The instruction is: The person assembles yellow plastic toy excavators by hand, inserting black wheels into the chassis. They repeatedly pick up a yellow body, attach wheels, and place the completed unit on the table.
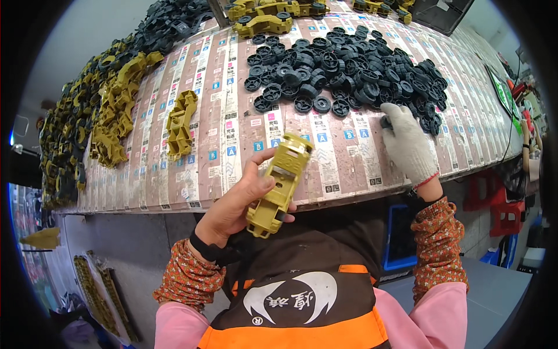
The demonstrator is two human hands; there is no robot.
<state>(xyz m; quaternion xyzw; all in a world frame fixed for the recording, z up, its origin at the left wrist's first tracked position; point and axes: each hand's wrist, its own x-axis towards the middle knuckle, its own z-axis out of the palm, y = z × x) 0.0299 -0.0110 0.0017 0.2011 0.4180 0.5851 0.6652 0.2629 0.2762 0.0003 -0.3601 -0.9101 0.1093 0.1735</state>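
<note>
My bare left hand (235, 203) holds an olive-yellow plastic toy car body (279, 183) just in front of the table edge, tilted with its front end up. My right hand (406, 142), in a white knit glove, rests on the table at the near edge of a big heap of black plastic wheels (343, 70); its fingertips touch a black wheel (386, 122), and whether they grip it is hidden. Another olive-yellow body (181, 123) lies alone on the table to the left.
The table (244, 145) is covered with striped printed paper. Piles of olive-yellow bodies (113, 110) and black parts (168, 23) fill its left side. More yellow bodies (264, 17) lie at the far edge. Red stools (500, 203) and a blue crate (401, 238) stand at the right.
</note>
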